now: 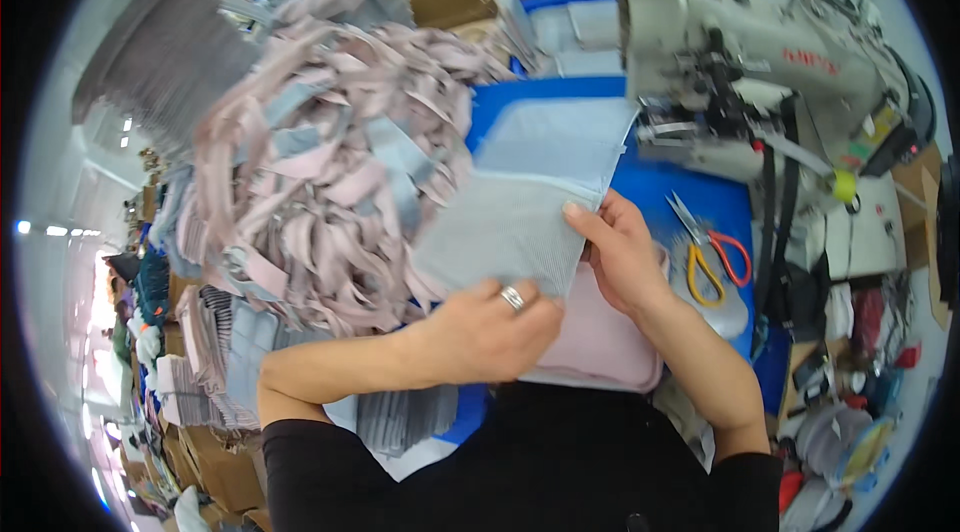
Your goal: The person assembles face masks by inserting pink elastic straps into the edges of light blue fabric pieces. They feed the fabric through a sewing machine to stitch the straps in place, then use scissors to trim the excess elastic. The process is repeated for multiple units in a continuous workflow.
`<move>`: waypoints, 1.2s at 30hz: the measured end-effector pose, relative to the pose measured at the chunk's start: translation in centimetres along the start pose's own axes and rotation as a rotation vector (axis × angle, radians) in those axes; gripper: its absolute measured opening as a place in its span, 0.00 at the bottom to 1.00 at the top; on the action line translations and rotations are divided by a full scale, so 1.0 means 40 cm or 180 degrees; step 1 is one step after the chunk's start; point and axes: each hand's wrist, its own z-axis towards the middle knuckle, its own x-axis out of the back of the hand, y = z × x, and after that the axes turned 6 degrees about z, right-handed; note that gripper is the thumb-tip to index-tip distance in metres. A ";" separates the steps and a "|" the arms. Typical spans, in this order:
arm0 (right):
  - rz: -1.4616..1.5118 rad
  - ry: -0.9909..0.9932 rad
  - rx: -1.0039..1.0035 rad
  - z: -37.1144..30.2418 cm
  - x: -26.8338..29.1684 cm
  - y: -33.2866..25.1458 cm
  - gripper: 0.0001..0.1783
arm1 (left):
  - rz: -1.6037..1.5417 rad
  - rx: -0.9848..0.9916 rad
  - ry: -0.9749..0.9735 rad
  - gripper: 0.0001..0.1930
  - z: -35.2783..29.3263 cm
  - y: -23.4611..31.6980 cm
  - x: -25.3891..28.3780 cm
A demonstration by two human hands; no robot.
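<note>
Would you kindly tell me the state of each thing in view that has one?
Left hand, closed on the near edge of the grey-blue fabric
Right hand, pinching its right edge, thumb on top
Grey-blue fabric, mostly spread
Scissors, lying unheld, blades slightly apart
Fabric strips, loosely tangled in a heap
Pink piece, lying flat, partly covered
Sewing machine, upright; running or not, cannot tell

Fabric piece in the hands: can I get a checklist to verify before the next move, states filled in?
1. Right hand gripping fabric piece: ok, thumb on top.
2. Left hand gripping it: cannot tell, fingertips hidden.
3. Scissors apart from both hands: ok.
4. Space left of the fabric free: not ok, strips heaped there.
5. Far corner off the sewing machine: cannot tell, they meet in view.
</note>
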 end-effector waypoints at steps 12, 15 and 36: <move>-0.0099 0.0008 0.0043 -0.180 0.135 0.082 0.31 | -0.3181 0.4198 0.0831 0.09 -0.277 -0.099 -0.198; -0.1193 0.0188 0.0062 -0.199 0.129 0.055 0.35 | -0.4368 0.4464 0.1525 0.05 -0.266 -0.096 -0.179; -0.2024 0.0434 0.0292 -0.177 0.181 0.107 0.28 | -0.2005 0.4894 0.3596 0.18 -0.748 -0.796 0.558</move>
